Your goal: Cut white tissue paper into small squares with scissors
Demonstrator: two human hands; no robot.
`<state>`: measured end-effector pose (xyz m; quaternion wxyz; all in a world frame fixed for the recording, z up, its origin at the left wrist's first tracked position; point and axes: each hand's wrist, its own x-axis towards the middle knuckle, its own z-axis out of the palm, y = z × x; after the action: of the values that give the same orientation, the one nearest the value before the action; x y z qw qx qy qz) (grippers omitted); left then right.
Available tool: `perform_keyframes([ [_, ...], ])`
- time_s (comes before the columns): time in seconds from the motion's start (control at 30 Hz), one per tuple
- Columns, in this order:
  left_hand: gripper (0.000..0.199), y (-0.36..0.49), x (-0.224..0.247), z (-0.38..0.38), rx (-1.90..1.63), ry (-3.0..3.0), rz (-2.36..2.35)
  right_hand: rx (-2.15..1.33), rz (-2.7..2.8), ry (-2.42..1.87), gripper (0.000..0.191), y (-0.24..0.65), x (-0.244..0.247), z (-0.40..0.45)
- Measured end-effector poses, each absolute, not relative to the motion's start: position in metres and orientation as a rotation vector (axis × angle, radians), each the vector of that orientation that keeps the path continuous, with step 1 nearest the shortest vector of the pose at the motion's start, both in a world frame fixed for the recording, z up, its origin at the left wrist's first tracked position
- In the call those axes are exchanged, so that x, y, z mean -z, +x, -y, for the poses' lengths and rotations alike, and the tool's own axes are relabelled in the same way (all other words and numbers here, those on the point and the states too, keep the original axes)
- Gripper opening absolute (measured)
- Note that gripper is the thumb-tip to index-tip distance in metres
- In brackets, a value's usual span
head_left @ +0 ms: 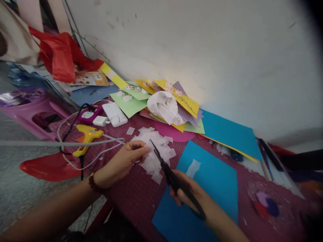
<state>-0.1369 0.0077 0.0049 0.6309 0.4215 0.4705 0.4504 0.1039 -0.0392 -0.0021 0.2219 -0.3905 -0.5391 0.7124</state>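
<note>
My right hand (185, 191) is wrapped round black scissors (174, 179), whose blades point up and left, close together. My left hand (126, 159), with a dark bead bracelet at the wrist, is by the left edge of a pile of small white paper pieces (158, 151). Its thumb and fingers are pressed together; what they hold, if anything, is too small to tell. Under my right hand lies a blue sheet (214, 178) bearing one whitish strip (193, 168). The scissor tips are over the paper pile, just right of my left thumb.
A yellow glue gun (88, 136), white cables and a purple power strip (88, 114) are at the left. Decorated cards and crumpled white paper (165, 106) lie against the wall. Another blue sheet (229, 131) is behind on the right. A pink stool (37, 114) stands at the left.
</note>
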Motion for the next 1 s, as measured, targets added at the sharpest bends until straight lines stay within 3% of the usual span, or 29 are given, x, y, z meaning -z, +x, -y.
perform_keyframes([
  [0.3,0.027,-0.136,-0.004,-0.008,-1.050,0.946,-1.070,-1.947,1.487,-1.161,0.072,0.099,0.004,0.040],
  [0.57,0.018,-0.147,-0.005,-0.021,-1.141,1.102,-1.197,-2.022,1.405,-0.938,0.060,0.113,0.006,0.044],
  [0.6,0.021,-0.148,-0.006,-0.023,-1.175,1.237,-1.261,-2.048,1.369,-0.918,0.059,0.114,0.008,0.045],
  [0.73,0.076,-0.149,-0.015,-0.025,-1.184,1.758,-1.238,-2.105,1.265,-0.845,0.055,0.117,0.014,0.049],
  [0.8,0.088,-0.144,-0.022,-0.023,-1.050,1.795,-1.078,-2.108,1.248,-0.809,0.054,0.116,0.013,0.051],
  [0.9,0.083,-0.132,-0.030,-0.022,-0.913,1.649,-0.940,-2.082,1.248,-0.767,0.053,0.118,0.006,0.053],
  [1.0,0.072,-0.124,-0.032,-0.027,-1.010,1.610,-1.008,-2.060,1.208,-0.746,0.053,0.125,-0.002,0.057],
])
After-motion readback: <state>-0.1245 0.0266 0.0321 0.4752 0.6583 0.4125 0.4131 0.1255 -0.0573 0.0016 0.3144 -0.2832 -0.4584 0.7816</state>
